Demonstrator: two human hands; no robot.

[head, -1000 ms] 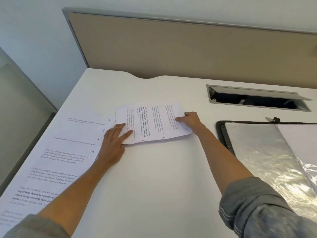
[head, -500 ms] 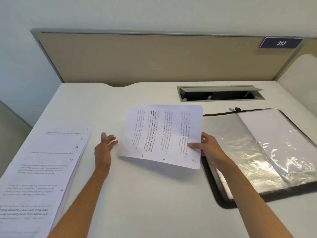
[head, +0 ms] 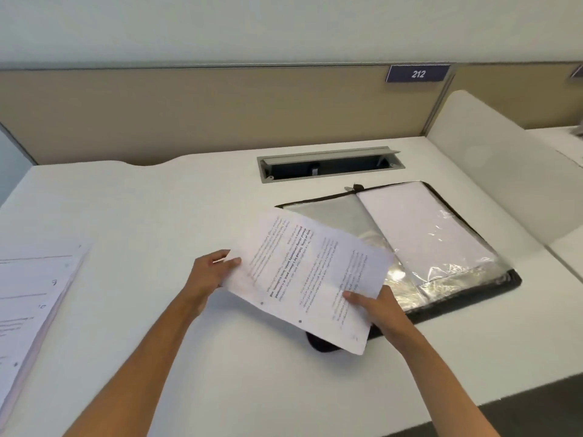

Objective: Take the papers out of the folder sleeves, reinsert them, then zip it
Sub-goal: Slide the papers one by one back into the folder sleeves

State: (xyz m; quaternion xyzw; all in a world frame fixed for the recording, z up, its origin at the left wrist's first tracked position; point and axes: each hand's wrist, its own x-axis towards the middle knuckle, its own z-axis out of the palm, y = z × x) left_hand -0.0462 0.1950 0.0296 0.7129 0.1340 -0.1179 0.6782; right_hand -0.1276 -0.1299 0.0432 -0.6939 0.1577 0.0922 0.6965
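Both hands are pinching the printed sheet, left hand on its left edge, right hand at the lower right corner. It's held above the tabletop, overlapping the open folder. Looks like one sheet, can't really tell.

A white desk meets a tan partition bearing a "212" sign under a pale wall.

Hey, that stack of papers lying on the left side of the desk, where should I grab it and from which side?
Take the paper stack by its right long edge, coming in from the right, probably with the left hand once it is free. That edge faces open desk; the stack's left and near parts run out of view. It lies flat, so slide fingers under and pinch with the thumb on top.
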